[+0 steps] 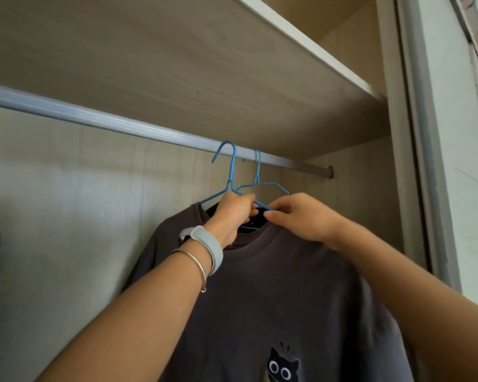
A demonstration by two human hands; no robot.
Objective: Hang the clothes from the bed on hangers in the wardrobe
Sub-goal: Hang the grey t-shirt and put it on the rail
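Nearest, the left wrist wears a grey wristband and a thin silver bangle. A brown T-shirt with a cat print hangs just beyond, on a blue wire hanger. At its collar the left grip curls round the hanger's wire, and the right grip pinches the same wire. The hook reaches the wardrobe rail; whether it rests there cannot be told. A second blue hanger hangs behind it, under the shelf.

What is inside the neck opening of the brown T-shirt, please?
Wire of a blue hanger and part of the left hand show there; the hanger's arms are hidden by the T-shirt.
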